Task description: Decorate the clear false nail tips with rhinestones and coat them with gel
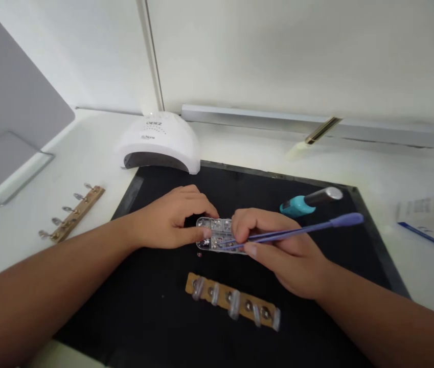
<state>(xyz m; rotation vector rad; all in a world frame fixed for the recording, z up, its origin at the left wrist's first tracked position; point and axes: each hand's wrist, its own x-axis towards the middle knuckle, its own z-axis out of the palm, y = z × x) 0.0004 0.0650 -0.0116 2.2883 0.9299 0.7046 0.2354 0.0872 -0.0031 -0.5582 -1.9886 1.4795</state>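
Note:
My left hand (176,217) is closed on the left end of a clear compartment case (217,225) that holds small shiny gems. A pair of purple tweezers (297,230) is pinched in my right hand (281,250), its tips pointing down into the case's near row. Whether the tips grip a gem is too small to tell. One tiny gem (199,254) lies on the black mat just below the case. Nearer to me is a brown strip (222,294) with several clear nail tips on round metal mounts.
A white nail lamp (163,140) stands at the mat's (124,312) back left corner. A teal bottle with a dark cap (297,205) lies right of my hand. Another nail-tip stand (74,214) is at left. A gold-handled brush (318,133) leans at the back; a printed packet (431,220) lies right.

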